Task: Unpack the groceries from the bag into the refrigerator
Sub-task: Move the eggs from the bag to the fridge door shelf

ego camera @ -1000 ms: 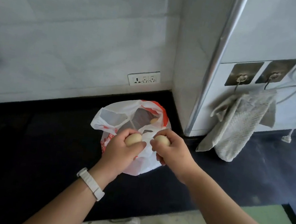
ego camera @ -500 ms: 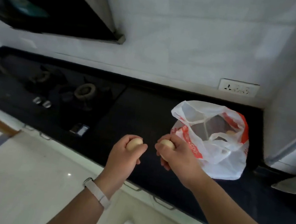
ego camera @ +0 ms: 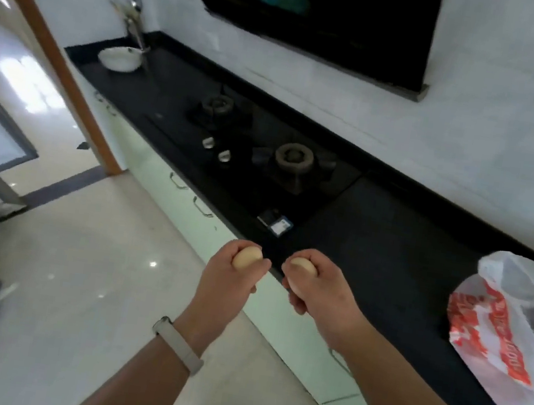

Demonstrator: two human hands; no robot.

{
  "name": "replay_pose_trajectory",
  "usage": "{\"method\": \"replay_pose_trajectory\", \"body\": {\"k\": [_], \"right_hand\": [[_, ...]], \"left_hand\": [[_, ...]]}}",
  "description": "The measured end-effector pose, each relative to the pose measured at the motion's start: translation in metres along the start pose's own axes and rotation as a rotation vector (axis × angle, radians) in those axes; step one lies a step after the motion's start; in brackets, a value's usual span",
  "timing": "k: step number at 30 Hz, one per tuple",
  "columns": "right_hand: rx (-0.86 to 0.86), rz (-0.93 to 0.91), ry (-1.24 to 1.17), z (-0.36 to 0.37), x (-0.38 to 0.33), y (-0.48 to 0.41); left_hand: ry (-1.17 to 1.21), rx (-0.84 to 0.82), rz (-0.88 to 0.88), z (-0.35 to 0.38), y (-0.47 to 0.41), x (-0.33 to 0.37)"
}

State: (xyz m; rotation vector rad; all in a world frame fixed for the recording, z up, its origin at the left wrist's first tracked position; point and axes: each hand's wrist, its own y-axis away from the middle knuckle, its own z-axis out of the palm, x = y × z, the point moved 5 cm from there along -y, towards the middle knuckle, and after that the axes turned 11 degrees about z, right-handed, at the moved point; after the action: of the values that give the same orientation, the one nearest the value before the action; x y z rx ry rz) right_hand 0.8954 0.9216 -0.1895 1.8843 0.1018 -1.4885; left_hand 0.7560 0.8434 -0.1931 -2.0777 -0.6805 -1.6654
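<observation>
I have an egg in each hand. The left egg [ego camera: 247, 257] sits in my left hand [ego camera: 229, 283], thumb across its front and fingers curled round behind, so only its top shows. The right egg [ego camera: 303, 265] is wrapped the same way in my right hand [ego camera: 321, 295], fingers closed round it. My hands are near each other but not touching, held out over the front edge of the counter [ego camera: 389, 255], with the pale floor [ego camera: 74, 277] below.

The bag [ego camera: 508, 342] is well off to my right on the counter, slumped with its mouth open. Something dark shows through the plastic, but I can't tell what it is; I'd guess there is more to fetch. Beyond my hands is the stove [ego camera: 291, 159], and a white bowl [ego camera: 119, 59] stands at the far end of the counter. There is a pale band [ego camera: 176, 345] on my left wrist.

I judge this as the carrying step: eggs out of the bag, not yet put away. I can't pick out the refrigerator here, so finding it comes first. Opening its door will need a free hand, and both are full. I'd have to shift both eggs into one palm or set one down where it can't roll, holding firmly enough not to drop them and gently enough not to crack a shell.
</observation>
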Motion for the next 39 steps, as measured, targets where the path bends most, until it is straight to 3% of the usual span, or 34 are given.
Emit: {"method": "replay_pose_trajectory", "body": {"k": [11, 27, 32, 39], "right_hand": [[-0.263, -0.033, 0.084, 0.238, -0.047, -0.026], [-0.806, 0.003, 0.195, 0.464, -0.057, -0.040], [-0.899, -0.005, 0.210, 0.511, -0.090, -0.084], [-0.882, -0.029, 0.176, 0.548, -0.161, -0.170]], "left_hand": [[0.139, 0.397, -0.026, -0.236, 0.011, -0.050], [0.072, 0.938, -0.173, -0.418, 0.086, -0.101], [0.042, 1.004, -0.172, -0.461, 0.041, -0.102], [-0.031, 0.960, -0.145, -0.506, -0.073, -0.085]]}}
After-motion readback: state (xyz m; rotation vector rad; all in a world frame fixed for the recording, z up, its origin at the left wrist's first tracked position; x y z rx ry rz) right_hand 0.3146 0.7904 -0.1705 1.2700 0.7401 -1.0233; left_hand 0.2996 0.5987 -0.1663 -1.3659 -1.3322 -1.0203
